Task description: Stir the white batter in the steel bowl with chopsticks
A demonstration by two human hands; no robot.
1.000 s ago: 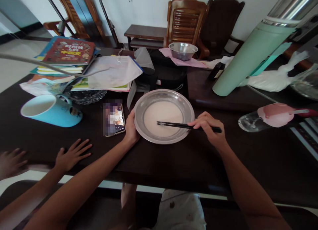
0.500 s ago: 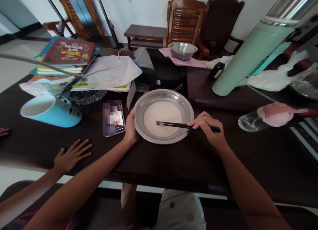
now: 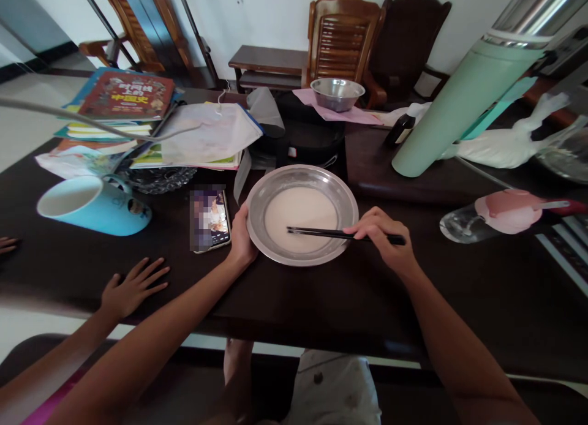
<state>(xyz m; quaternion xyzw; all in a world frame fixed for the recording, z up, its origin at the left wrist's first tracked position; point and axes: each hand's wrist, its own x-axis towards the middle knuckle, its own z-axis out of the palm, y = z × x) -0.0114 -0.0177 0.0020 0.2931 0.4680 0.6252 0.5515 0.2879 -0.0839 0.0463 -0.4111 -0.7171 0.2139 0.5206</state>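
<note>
A shallow steel plate (image 3: 342, 195) holding a pale whitish batter (image 3: 301, 210) sits on the dark table (image 3: 321, 296) in front of me. My left hand (image 3: 242, 236) grips the plate's left rim. My right hand (image 3: 383, 238) is closed on a pair of black chopsticks (image 3: 321, 232), whose tips lie in the batter. A phone (image 3: 210, 219) with a lit screen lies just left of the plate.
Another person's hand (image 3: 133, 285) rests flat on the table at the left, with fingertips of their other hand (image 3: 7, 244) at the edge. A blue mug (image 3: 92, 204), stacked books (image 3: 124, 97), a green flask (image 3: 463, 100), a glass bottle with pink lid (image 3: 496, 214) and a steel bowl (image 3: 337, 93) surround the plate.
The other person's far-left hand has drawn back almost out of view. The chopstick tips have shifted slightly left in the batter. My left hand stays on the rim.
</note>
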